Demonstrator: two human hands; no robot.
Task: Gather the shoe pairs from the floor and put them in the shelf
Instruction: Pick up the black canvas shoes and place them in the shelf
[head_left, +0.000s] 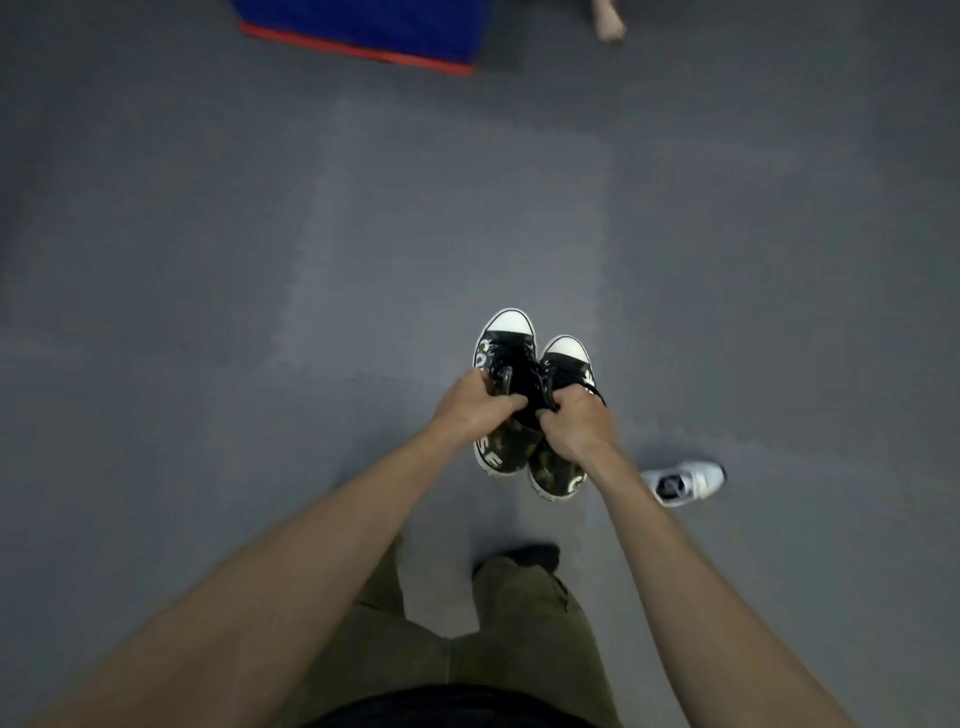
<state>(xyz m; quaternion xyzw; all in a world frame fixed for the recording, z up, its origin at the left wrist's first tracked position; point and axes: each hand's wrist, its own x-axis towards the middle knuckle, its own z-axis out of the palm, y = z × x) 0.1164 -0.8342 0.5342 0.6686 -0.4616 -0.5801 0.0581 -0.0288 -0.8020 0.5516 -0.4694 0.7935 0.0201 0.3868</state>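
Observation:
I hold a pair of dark camouflage canvas sneakers with white toe caps side by side above the grey floor, toes pointing away from me. My left hand (475, 405) grips the collar of the left sneaker (503, 347). My right hand (574, 423) grips the collar of the right sneaker (563, 358). A single white sneaker (685, 480) with a dark opening lies on the floor just right of my right forearm. No shelf is in view.
Grey foam mat tiles (260, 260) cover the floor. A blue block with a red edge (363, 31) sits at the top. Another person's bare foot (609, 23) shows at the top right. My own legs in olive trousers (467, 649) are below.

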